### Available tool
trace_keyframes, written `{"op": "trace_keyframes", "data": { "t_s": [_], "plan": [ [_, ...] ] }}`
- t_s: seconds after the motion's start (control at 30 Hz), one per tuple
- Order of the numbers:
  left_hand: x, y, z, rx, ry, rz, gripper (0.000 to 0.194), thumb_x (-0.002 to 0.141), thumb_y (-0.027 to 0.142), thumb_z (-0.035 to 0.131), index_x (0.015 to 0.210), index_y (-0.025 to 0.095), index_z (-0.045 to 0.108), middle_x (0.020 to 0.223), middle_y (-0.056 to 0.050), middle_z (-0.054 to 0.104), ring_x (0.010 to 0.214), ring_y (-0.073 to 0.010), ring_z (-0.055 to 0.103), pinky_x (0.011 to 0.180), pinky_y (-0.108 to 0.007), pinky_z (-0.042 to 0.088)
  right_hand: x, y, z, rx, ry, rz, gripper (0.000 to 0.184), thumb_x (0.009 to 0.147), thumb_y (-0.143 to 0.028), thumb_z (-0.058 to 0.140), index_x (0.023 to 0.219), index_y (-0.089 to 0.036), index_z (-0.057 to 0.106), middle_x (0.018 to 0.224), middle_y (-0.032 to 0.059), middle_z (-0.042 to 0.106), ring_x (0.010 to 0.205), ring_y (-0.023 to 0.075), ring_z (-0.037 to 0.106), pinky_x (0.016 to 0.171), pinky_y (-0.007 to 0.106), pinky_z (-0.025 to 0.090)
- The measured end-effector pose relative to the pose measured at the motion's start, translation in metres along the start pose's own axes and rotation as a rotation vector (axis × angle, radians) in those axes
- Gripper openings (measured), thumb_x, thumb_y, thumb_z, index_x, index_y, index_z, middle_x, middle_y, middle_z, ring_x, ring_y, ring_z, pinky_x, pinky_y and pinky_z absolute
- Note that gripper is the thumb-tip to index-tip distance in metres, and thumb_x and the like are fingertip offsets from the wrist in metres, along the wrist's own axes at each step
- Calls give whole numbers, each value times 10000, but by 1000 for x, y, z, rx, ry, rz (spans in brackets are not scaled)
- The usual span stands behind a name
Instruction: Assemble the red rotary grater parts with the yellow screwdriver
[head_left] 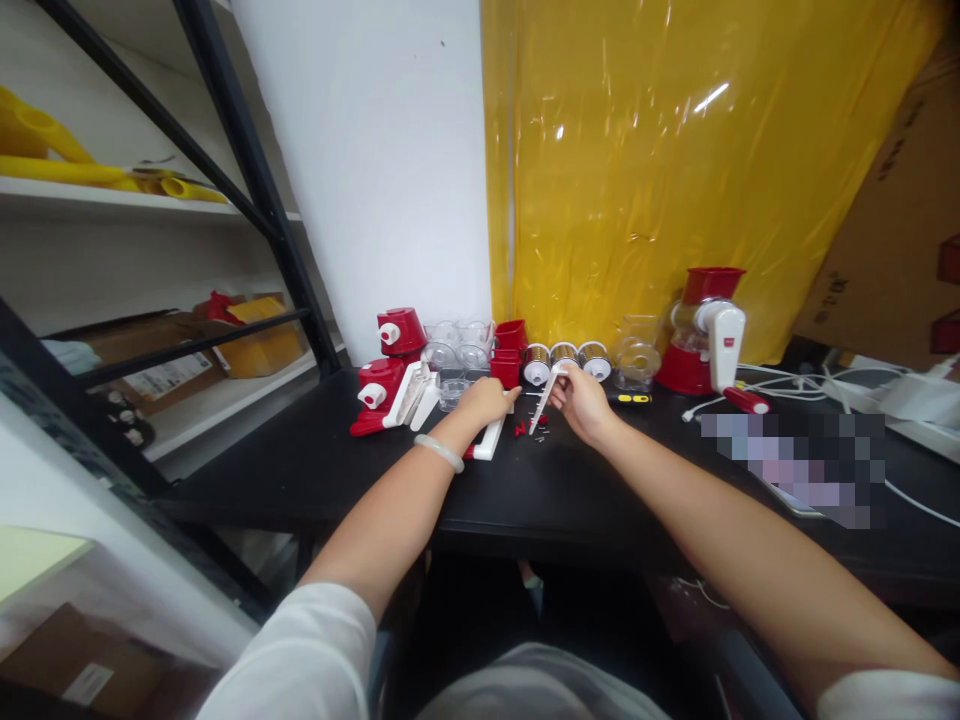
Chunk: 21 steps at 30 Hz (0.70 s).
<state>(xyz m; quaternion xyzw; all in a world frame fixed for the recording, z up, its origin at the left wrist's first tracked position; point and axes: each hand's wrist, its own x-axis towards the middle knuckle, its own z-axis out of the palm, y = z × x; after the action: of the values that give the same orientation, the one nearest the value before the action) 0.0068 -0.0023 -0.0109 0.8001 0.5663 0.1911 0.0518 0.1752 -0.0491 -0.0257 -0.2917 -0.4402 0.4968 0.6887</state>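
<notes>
My right hand (582, 402) pinches a slim white plastic piece (547, 402), tilted above the black table. Facing it, my left hand (486, 404) is closed, its thumb side toward that piece and its curled fingers mostly hidden. Just below the left hand, a white part with a red end (489, 442) shows; whether the hand grips it is unclear. Small red pieces (520, 428) and several loose screws (541, 436) lie under the white piece. Beside my right hand is a screwdriver with a black and yellow handle (634, 398), its shaft reaching behind my fingers.
Red and white grinder bodies (381, 390) stand left; clear plastic parts (457, 345), red hoppers (509, 350) and metal drums (564, 358) line the back. An assembled grinder (697, 335), white cables (780, 375) and a blurred-out device (799, 475) are on the right. Shelving (225, 200) rises left.
</notes>
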Motion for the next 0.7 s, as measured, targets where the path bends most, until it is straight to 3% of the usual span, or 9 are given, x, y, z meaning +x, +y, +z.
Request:
{"op": "trace_keyframes", "data": {
  "t_s": [0.07,0.13,0.23,0.33,0.43,0.5,0.57,0.7],
  "plan": [
    [-3,6,-6,-55,125,83,378,1003,450,566,958,132,765,1012,-186,757,1057,-305,713,944,-391,515,1,1,-1,-6,17,-2,337,817,-370,644,674,-250,363,485,-85,334,416,86,340,471,245,375],
    [-8,14,-11,-156,248,255,359,1023,414,548,1094,132,758,1100,-164,747,1100,-274,693,1000,-393,504,3,1,-2,-7,44,-11,304,813,-356,631,665,-246,389,477,-79,352,417,86,345,471,243,378],
    [-17,27,-15,-264,263,525,350,1007,414,597,1196,158,743,1120,-122,746,1033,-230,702,966,-364,528,5,-1,-2,8,105,-36,270,811,-346,621,665,-240,420,491,-65,399,424,89,372,448,238,348],
    [-24,35,-11,-255,240,597,360,937,365,710,1241,173,731,1117,-109,758,954,-221,713,898,-350,550,5,-3,-3,16,146,-73,280,820,-362,626,665,-239,428,495,-56,421,427,93,382,425,237,311],
    [-25,39,-9,-199,253,579,258,945,241,670,1182,189,757,1038,-90,776,900,-211,715,883,-349,550,5,-4,-4,-5,123,-73,329,841,-400,643,655,-240,424,474,-57,409,424,96,384,437,236,337],
    [-22,36,-19,-162,297,542,214,960,206,619,1100,187,780,979,-87,777,895,-217,714,875,-352,548,4,-4,-4,-21,98,-31,363,871,-454,632,657,-240,432,478,-52,429,429,97,405,460,235,377],
    [-17,26,-41,-140,391,448,192,954,212,619,1034,168,788,1004,-105,776,933,-232,712,889,-359,543,4,-4,-5,-39,82,6,398,894,-522,615,667,-240,447,495,-46,460,437,99,431,480,237,417],
    [-14,-23,-103,-63,522,14,171,893,272,697,961,151,795,958,-130,779,909,-267,724,853,-369,549,3,-5,-4,-110,73,2,413,862,-549,670,662,-240,484,500,-37,485,442,107,452,476,242,442]
  ]
}}
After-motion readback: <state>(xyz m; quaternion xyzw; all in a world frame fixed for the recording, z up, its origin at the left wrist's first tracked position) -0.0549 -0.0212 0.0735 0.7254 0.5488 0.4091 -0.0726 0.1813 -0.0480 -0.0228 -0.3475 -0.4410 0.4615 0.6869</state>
